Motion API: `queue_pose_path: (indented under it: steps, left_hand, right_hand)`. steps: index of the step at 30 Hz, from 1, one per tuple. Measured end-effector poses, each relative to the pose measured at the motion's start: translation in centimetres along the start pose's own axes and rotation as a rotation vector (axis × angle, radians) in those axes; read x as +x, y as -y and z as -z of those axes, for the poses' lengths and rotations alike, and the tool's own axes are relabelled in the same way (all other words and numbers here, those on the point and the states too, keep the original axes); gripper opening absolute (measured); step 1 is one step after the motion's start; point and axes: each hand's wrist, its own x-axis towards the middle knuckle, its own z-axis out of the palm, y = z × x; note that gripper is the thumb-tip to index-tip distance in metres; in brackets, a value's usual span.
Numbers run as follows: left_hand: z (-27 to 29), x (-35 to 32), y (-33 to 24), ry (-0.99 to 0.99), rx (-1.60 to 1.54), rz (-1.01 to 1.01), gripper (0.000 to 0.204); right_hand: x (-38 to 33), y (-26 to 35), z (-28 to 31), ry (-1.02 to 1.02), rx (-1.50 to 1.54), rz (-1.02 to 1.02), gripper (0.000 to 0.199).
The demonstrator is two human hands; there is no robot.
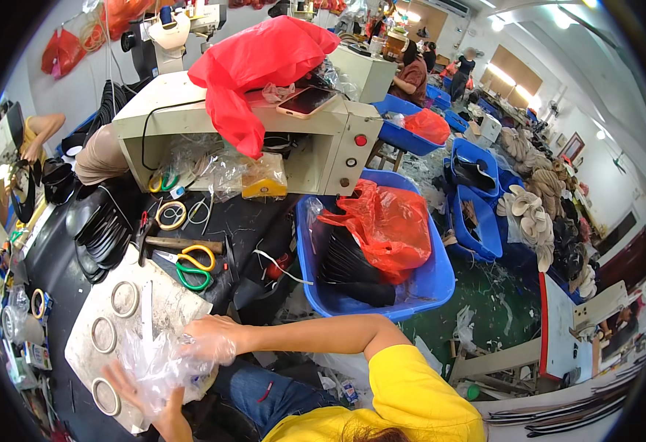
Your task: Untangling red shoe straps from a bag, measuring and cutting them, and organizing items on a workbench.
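A crumpled clear plastic bag (155, 359) lies over a stained white board (179, 300) at the lower left. My right hand (218, 336) closes on the bag's right side; the plastic partly covers its fingers. Below the bag is my left hand (164, 414), its thumb and fingers spread apart with the plastic touching between them. Several pale rings, among them one ring (103, 335), rest on the board around my hands, along with a narrow white strip (147, 311).
Scissors with yellow and green handles (195, 267) and a wooden-handled hammer (183, 243) lie beyond the board. Black curved pieces (106, 232) stand stacked at left. A blue bin (440, 291) holds black pieces and a red bag (389, 228). Behind stands a cream machine (337, 147) with a phone (306, 102) on top.
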Motion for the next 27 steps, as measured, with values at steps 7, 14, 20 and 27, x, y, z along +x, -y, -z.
queue_pose_path:
  steps: [7, 14, 20, 27]
  left_hand:
    - [2.8, 2.0, 0.5, 0.665, 0.298, -0.022, 0.109]
    - [3.9, 2.9, 1.3, 0.965, 0.115, 0.331, 0.097]
    - [6.3, -1.0, 5.0, 0.433, -0.255, 0.867, 0.071]
    - [7.9, -3.4, 11.0, 0.054, -1.103, 1.024, 0.065]
  right_hand:
    - [-1.5, 3.7, -0.1, 0.07, -0.121, 0.266, 0.037]
    - [-0.5, 2.2, 4.5, 0.542, 0.288, 0.409, 0.049]
    - [14.2, -14.2, 8.6, -0.511, -0.459, -0.085, 0.023]
    - [23.8, -19.6, 6.7, -0.564, -0.949, -0.185, 0.018]
